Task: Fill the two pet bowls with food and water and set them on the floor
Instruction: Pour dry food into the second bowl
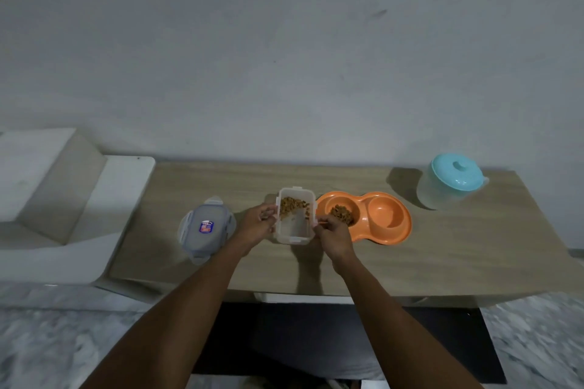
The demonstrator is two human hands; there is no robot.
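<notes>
- Grey lid point(206, 227) lies flat on the table point(442, 246), left of both hands.
- Left hand point(257, 224) grips the left wall of the clear food container point(295, 224), arm stretched forward.
- Container holds kibble point(292, 205) at its far end.
- Right hand point(333, 235) pinches its right rim.
- Orange double bowl point(392, 230): kibble in left well, right well empty.
- Lidded teal jug point(450, 181) stands far right.

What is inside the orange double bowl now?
The left well of the orange double bowl holds brown kibble, partly hidden by the right hand. The right well looks empty; water cannot be ruled out.
</notes>
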